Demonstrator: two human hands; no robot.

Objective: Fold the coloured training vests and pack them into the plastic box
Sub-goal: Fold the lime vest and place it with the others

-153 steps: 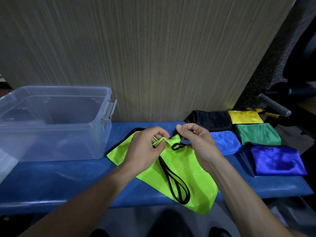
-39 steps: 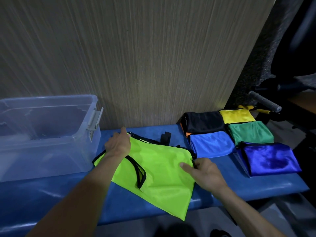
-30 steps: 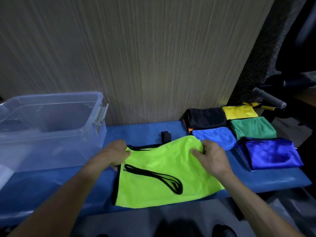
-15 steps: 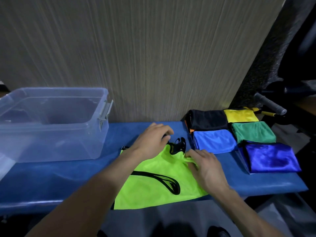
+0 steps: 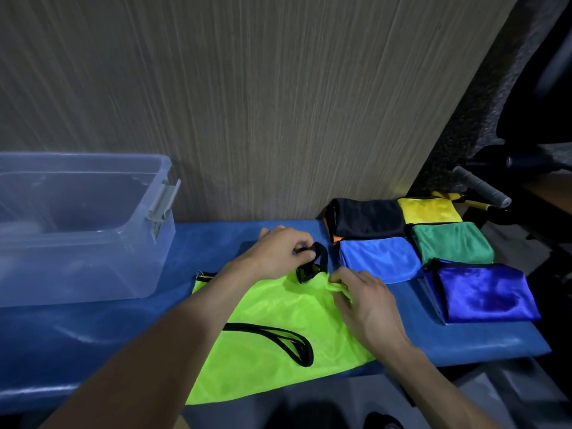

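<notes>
Lime vest [image 5: 272, 329]: flat on counter [image 5: 93, 329] under both hands, unfolded. Left hand [image 5: 278, 252] pinched its black strap [image 5: 312, 261]; right hand [image 5: 368, 301] gripped its top edge. Five folded vests [image 5: 380, 258] lay right of hands, unpacked; plastic box [image 5: 77, 227] left, seemingly empty.

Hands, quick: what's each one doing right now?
Left hand: pinches the black strap at the top of the lime-green vest.
Right hand: fingers curled, gripping the vest's bunched top edge.
</notes>
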